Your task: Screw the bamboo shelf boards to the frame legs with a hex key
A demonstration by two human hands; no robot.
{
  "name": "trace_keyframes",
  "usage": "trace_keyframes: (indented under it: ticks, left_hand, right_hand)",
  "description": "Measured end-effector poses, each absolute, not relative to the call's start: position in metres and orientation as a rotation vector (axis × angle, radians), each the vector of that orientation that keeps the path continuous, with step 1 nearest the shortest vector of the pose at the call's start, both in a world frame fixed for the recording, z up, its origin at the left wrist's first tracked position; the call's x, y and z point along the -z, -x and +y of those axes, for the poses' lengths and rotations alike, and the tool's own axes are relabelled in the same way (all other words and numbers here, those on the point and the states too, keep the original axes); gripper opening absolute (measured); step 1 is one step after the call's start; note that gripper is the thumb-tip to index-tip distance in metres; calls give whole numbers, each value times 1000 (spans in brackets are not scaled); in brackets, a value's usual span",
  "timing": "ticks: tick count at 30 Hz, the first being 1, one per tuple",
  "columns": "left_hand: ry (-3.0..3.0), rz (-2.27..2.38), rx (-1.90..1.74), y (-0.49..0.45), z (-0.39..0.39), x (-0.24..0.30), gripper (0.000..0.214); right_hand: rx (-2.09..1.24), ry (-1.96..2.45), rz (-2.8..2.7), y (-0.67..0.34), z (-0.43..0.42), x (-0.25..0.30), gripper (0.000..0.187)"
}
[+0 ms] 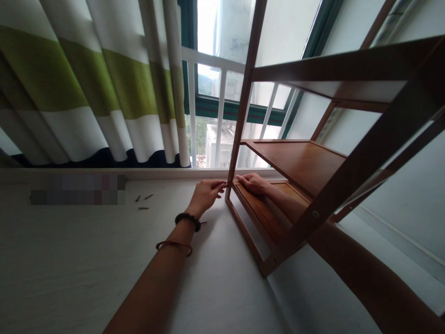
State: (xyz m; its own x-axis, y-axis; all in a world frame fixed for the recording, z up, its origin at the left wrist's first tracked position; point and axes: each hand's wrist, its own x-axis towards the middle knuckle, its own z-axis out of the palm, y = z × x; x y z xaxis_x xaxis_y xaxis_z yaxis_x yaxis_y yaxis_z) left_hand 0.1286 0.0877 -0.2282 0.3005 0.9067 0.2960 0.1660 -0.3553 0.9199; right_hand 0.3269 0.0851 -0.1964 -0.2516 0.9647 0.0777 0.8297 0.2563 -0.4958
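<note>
While two hands touch one rack (299, 162), left (205, 195) pinching it, right (253, 183) flat; three screws (143, 202) nearby

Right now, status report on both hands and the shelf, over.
Left hand fingertips at corner post of wooden rack, grip unclear. Right hand flat, open, on lowest shelf. Loose screws lie left, clear of both.

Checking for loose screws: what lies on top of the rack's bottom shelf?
Only the right hand and its forearm rest on the bottom shelf, by the corner post. The board under them is covered; anything there cannot be seen.
</note>
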Motion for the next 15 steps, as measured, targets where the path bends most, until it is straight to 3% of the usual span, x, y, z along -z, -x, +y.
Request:
trace_keyframes:
  ticks: [5,10,15]
  left_hand:
    - [-1713,1015,-1220,-133,82,229,30]
    - [-1718,1057,-1236,-136,80,230,29]
    - [-1586,951,-1255,-136,86,238,33]
  right_hand:
    - [-482,1589,-2171,-329,88,196,30]
    - [-454,1598,-2187,-327,104,199,52]
    - [-372,1585,-2218,-327,111,201,53]
